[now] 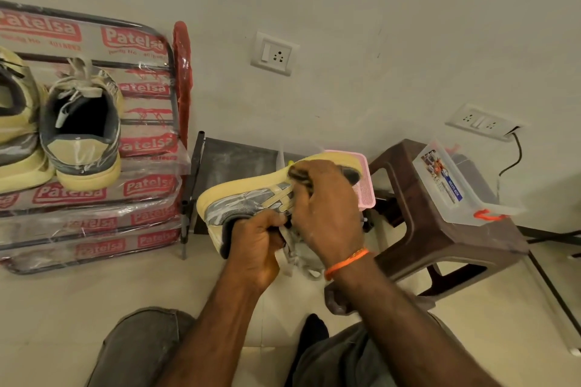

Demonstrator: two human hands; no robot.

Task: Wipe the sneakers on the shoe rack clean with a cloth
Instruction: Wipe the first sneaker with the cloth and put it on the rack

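Yellow-and-grey sneaker (251, 198) held sideways in both hands, sole toward the wall, at centre frame.

The left hand (256, 242) curls into the sneaker's collar at 7 o'clock of the shoe; the right hand (327, 207) presses a dark crumpled cloth (298, 174), gripped in bent fingers, against its side at 1 o'clock. Two matching sneakers (83, 126) sit on the plastic-wrapped metal shoe rack (147, 148) at 9 o'clock. A brown plastic stool (418, 229) at 3 o'clock carries a clear lidded box (449, 182).

Bare floor (78, 292) open before shoe rack (151, 185), brown stool (446, 239) crowding right, wall close behind.
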